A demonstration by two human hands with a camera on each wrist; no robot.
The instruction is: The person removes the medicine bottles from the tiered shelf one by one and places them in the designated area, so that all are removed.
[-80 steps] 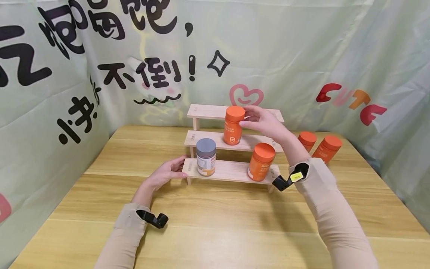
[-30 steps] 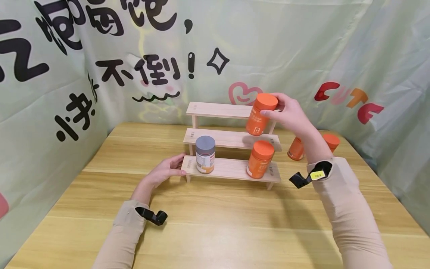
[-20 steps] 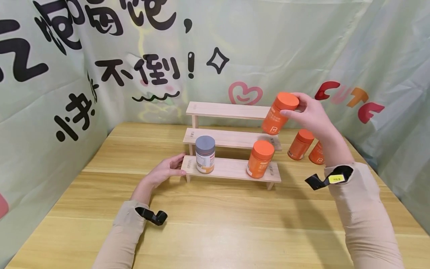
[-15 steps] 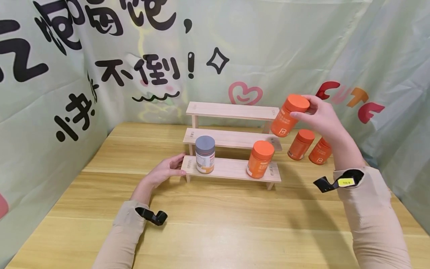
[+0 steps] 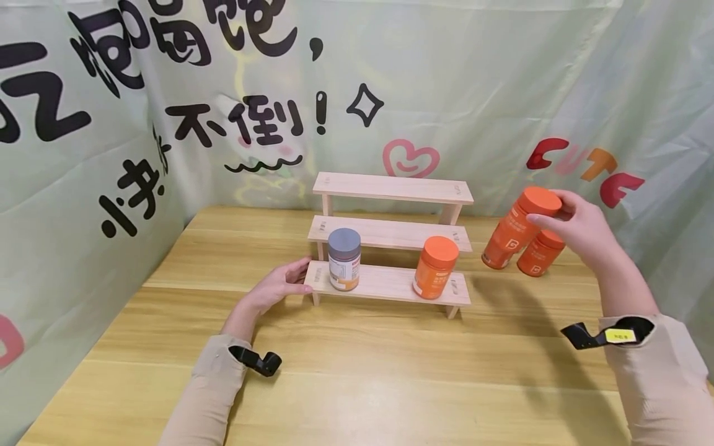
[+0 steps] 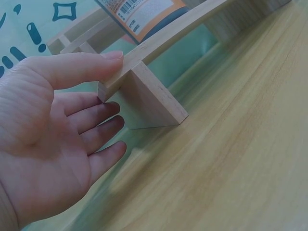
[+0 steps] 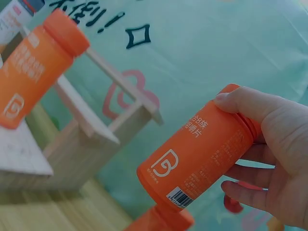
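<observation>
Near edge: my beige sleeves (image 5: 206, 390) over a table (image 5: 390, 384) with pale, streaked wood grain. My left hand (image 5: 279, 288) has a narrow grip on the left end of a wooden rack (image 5: 385, 281), thumb on the lowest board, index finger at its end. Rack: three stepped boards, unpainted, straight-edged, small dark marks near the ends. Lowest board carries a grey-lidded jar (image 5: 344, 263), its pale label bearing a barcode and orange band, and, toward the right end, a shelf bottle (image 5: 435, 269), orange with white print.

Farther, right of the rack: my right hand (image 5: 586, 229) holds a tilted bottle (image 5: 515, 226), thumb near the lid, fingers opposite. Smooth orange cylinder, flat orange lid leaning to my right. White print: outlined B logo; "B族" and "嚼片" legible; finer text unreadable. Black-and-white barcode near the base. Contact below: cannot tell.

Partly behind it, a pair of orange bottles (image 5: 540, 255) stands on the table.

Far: creased pale green cloth (image 5: 474, 80), black "不倒!", pink smiling heart, coloured "CUTE".
</observation>
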